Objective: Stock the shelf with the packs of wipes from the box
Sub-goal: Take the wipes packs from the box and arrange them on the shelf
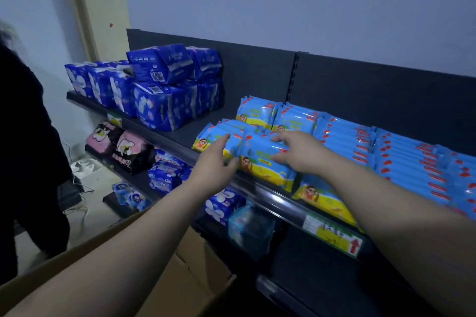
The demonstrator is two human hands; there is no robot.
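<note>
a: so where are the packs of wipes [401, 159] right now?

b: on the top shelf [268, 197]. they're light blue with a yellow band, standing in rows from the middle out to the right edge of view. the front pack [265, 162] sits at the shelf lip, between the two hands.

a: and the hands?

b: they're apart, one on each side of that pack. the left hand [213, 162] has straight fingers and a raised thumb, and its fingertips touch the pack's left end. the right hand [301, 152] lies spread over the top of the pack, fingers reaching left. neither is curled round anything.

a: and the box?

b: the cardboard box [201, 265] is low in front, under the left forearm. i can't tell what's in it.

a: anything else around?

b: dark blue packs [159, 85] are stacked at the left end of the same shelf, with a bare gap between them and the wipes. a green and yellow price label [332, 235] with a red arrow is on the shelf rail. the lower shelves [121, 152] hold pink, black and blue packs. a person in dark clothes [25, 136] stands at the far left.
</note>
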